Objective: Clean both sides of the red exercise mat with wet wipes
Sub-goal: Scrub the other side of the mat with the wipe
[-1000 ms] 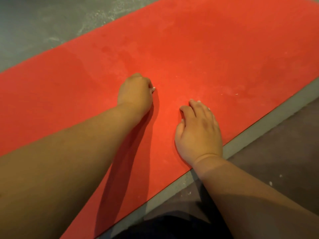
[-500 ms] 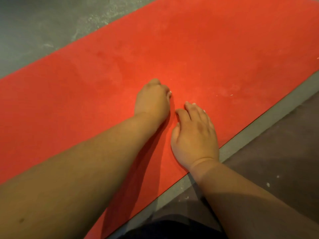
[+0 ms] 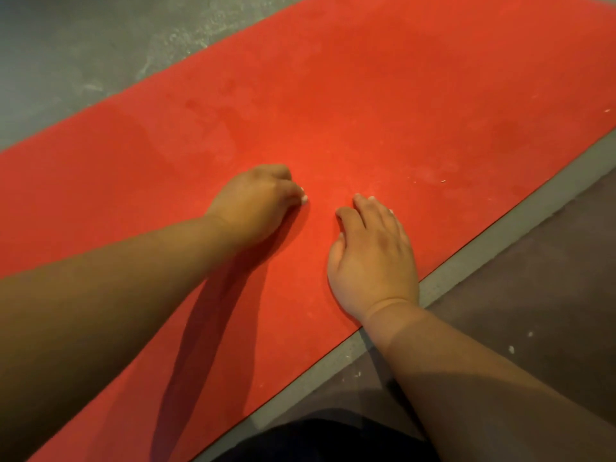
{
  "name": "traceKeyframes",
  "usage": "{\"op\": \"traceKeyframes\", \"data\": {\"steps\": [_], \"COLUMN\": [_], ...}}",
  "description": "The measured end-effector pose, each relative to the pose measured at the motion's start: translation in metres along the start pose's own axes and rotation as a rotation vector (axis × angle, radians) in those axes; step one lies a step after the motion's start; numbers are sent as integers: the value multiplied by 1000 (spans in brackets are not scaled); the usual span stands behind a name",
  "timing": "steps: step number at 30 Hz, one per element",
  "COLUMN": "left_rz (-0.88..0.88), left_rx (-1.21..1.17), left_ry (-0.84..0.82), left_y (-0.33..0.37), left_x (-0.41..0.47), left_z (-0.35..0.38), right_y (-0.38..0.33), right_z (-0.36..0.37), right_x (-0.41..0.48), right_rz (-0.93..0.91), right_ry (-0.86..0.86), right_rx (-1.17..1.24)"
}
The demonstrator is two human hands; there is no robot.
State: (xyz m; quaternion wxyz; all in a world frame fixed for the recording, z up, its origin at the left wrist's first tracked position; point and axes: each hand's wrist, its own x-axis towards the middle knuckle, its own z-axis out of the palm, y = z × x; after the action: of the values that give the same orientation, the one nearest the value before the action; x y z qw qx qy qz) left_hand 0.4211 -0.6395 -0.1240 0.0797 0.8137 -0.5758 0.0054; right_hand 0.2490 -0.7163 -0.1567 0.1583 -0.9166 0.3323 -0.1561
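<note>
The red exercise mat (image 3: pixel 383 95) is lying flat and unrolled on the grey floor (image 3: pixel 83 45), running on a slant from the lower left to the upper right, its surface showing pale dusty smears and a few light crumbs toward the right. The left hand (image 3: pixel 256 201) is resting knuckles-up near the middle of the mat with its fingers curled under; a small white bit (image 3: pixel 303 198) is peeking out at the fingertips, but whether that is a wipe being held or only a nail I cannot tell. Just beside it, not touching, the right hand (image 3: pixel 373 258) is lying palm-down on the mat by the near edge, fingers loosely spread and holding nothing. Past that edge a grey strip is giving way to a darker brown stretch of floor (image 3: pixel 550 278) dotted with white specks (image 3: pixel 511 349), and dark clothing (image 3: pixel 326 441) is showing at the bottom.
</note>
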Motion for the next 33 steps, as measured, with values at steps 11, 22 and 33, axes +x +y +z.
{"op": "traceKeyframes", "data": {"steps": [11,22,33], "left_rz": [-125,-698,-718], "left_rx": [-236,66,0], "left_ry": [54,-11,32], "left_y": [39,-83,-104], "left_x": [-49,-111,-107], "left_z": [2,3,11], "right_y": [-1,-8,-69], "right_z": [1,0,17], "right_x": [0,3,64], "right_rz": [-10,-359,-469], "right_ry": [-6,-38,-309], "right_rx": [35,50,100]}}
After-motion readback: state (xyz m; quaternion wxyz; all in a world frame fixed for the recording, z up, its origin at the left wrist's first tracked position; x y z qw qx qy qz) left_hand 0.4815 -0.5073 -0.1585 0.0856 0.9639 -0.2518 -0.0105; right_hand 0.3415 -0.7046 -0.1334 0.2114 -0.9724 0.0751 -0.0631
